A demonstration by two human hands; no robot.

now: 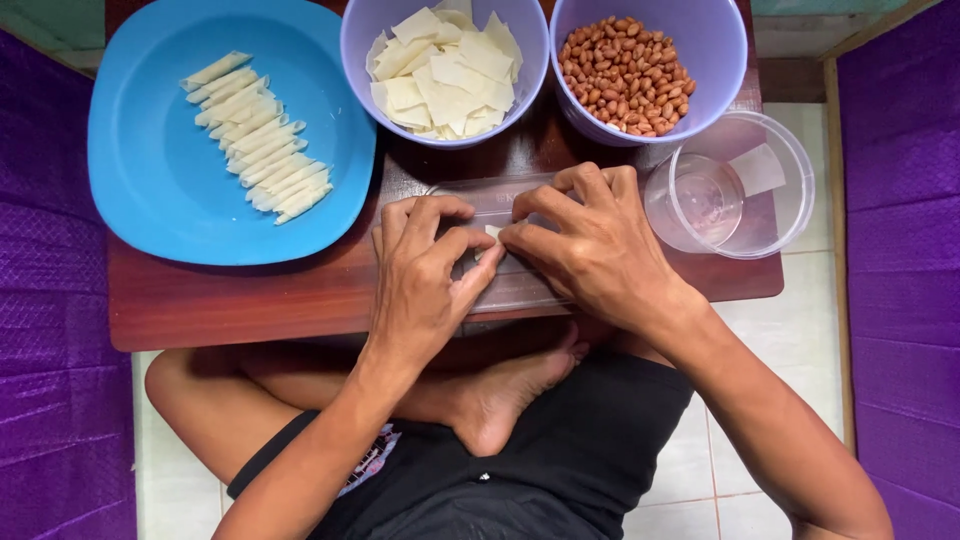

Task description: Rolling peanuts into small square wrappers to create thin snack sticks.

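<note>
My left hand (425, 275) and my right hand (585, 240) meet over a clear plastic lid (490, 200) lying on the low wooden table (240, 300). Their fingertips pinch a small pale dough wrapper (491, 232) between them; most of it is hidden by the fingers. Behind the hands stands a lilac bowl (360, 60) of square pale wrappers. Beside it a second lilac bowl (715, 45) holds peanuts. A blue plate (140, 170) at the left carries a row of several rolled wrappers (258, 140).
A clear plastic container (775, 215) with a little water stands at the table's right corner. My crossed legs and a bare foot (505, 395) lie under the table's near edge. Purple cloth (55, 300) hangs at both sides, over a tiled floor.
</note>
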